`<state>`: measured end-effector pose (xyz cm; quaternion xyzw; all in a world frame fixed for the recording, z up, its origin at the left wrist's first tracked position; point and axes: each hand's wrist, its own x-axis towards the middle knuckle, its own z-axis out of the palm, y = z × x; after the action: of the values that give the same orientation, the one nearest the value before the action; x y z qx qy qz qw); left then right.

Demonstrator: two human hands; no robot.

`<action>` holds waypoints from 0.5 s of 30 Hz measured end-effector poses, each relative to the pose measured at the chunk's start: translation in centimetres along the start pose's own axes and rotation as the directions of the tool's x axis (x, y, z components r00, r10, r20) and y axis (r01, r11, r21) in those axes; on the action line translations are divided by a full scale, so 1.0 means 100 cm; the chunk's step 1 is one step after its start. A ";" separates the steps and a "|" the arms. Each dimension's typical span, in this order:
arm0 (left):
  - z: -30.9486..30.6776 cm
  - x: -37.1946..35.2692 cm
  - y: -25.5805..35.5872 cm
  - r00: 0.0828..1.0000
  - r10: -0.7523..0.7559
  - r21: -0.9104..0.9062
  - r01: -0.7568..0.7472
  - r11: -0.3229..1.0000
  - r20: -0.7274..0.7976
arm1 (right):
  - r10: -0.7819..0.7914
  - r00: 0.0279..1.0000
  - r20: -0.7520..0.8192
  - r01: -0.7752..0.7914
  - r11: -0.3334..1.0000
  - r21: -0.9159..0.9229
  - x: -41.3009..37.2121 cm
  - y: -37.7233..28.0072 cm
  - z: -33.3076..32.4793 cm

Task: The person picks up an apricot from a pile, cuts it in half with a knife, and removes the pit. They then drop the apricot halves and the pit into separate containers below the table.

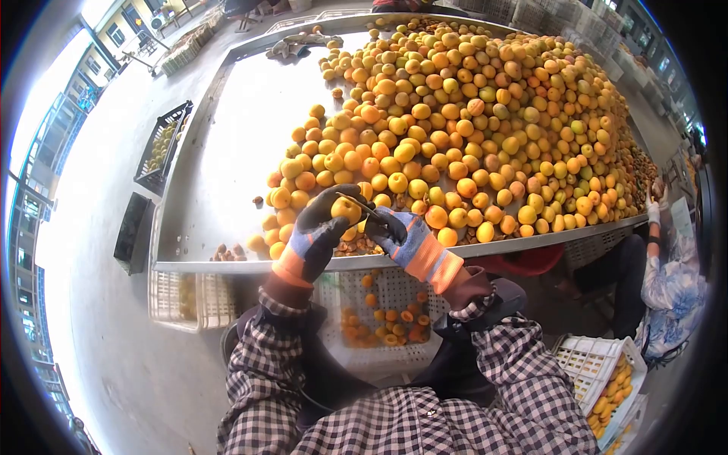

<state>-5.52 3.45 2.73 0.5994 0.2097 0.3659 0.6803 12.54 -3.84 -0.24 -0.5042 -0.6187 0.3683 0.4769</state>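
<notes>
Over the near edge of the metal table (pixel 227 136), my left hand (pixel 320 224), in a dark, orange and blue glove, holds a yellow-orange apricot (pixel 346 211). My right hand (pixel 409 241), gloved alike, is closed on a thin dark tool (pixel 356 202), whose tip lies at the top of that apricot. A large heap of apricots (pixel 455 129) covers much of the table beyond both hands. Below them, between my knees, stands a white crate (pixel 371 362) with orange apricot halves (pixel 391 326) in it.
Small brown bits (pixel 229 252) lie near the table's front edge. Dark crates (pixel 163 144) and a white crate (pixel 193 299) stand at left. At right sits another person (pixel 675 280), gloved hands by the heap, near crates of yellow fruit (pixel 611 394).
</notes>
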 end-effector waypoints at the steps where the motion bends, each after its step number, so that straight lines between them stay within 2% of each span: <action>1: 0.001 0.000 0.000 1.000 0.001 0.000 -0.001 1.000 0.000 | 0.039 0.999 0.019 -0.039 0.999 -0.004 0.000 0.002 0.000; 2: 0.002 0.001 0.000 1.000 0.007 -0.010 -0.007 1.000 -0.002 | 0.077 0.996 0.038 -0.077 0.997 -0.009 0.000 0.002 0.000; 6: 0.001 0.000 0.003 1.000 -0.011 -0.012 0.011 1.000 0.020 | 0.046 0.998 0.043 -0.047 0.998 0.037 0.000 -0.002 0.001; 8: 0.004 0.000 0.003 1.000 -0.007 -0.036 0.007 0.999 0.000 | -0.074 0.997 -0.032 0.074 0.997 0.001 -0.001 -0.001 0.004; 9: 0.005 0.000 0.003 1.000 -0.003 -0.060 0.001 0.998 -0.020 | -0.074 0.997 -0.032 0.074 0.997 0.000 -0.002 -0.003 0.005; 11: 0.005 0.001 0.001 0.999 0.039 -0.036 -0.040 0.999 -0.027 | 0.049 0.996 -0.075 -0.035 0.983 0.179 -0.003 -0.009 0.006; 15: 0.004 0.004 0.004 0.994 0.110 0.028 -0.109 0.994 -0.029 | 0.066 0.993 -0.102 -0.043 0.977 0.211 -0.004 0.002 0.008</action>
<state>-5.11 3.47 3.29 0.6133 0.1917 0.4089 0.6481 11.82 -4.16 -0.78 -0.4875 -0.5357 0.4160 0.5498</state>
